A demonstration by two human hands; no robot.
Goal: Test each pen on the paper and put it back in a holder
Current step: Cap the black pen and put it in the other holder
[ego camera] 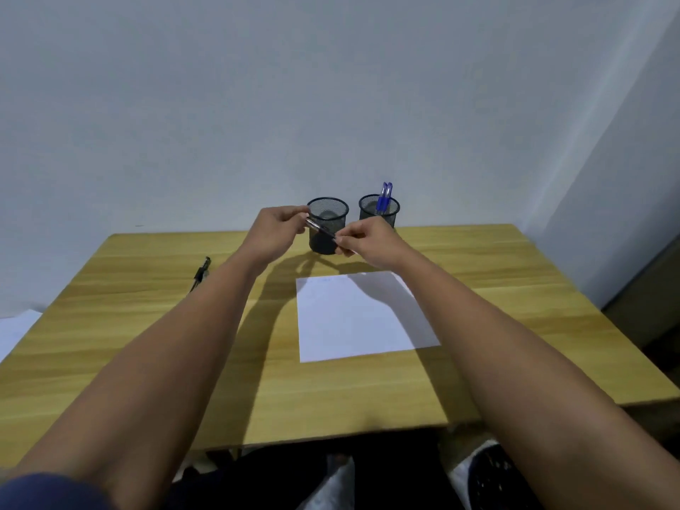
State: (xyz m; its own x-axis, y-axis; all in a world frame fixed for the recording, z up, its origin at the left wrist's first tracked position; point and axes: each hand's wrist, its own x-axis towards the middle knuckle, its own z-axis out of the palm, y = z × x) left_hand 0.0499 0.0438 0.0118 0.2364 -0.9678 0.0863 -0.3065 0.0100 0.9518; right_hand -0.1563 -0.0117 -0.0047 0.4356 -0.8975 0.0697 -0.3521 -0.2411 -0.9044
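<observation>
A dark pen [321, 230] is held between both hands in front of the left mesh holder [328, 214]. My left hand [276, 230] pinches its upper left end and my right hand [362, 239] pinches its lower right end. The left holder looks empty inside. The right mesh holder [379, 209] has two blue-capped pens [384, 198] standing in it. A white sheet of paper [362, 316] lies flat on the table nearer to me, with faint blue marks near its far edge. Another black pen [201, 272] lies on the table to the left.
The wooden table [496, 274] stands against a pale wall. A white sheet [14, 329] shows beyond the table's left edge. My knees and a white shoe [482, 469] are visible below the front edge. A dark cabinet [647, 288] stands at the right.
</observation>
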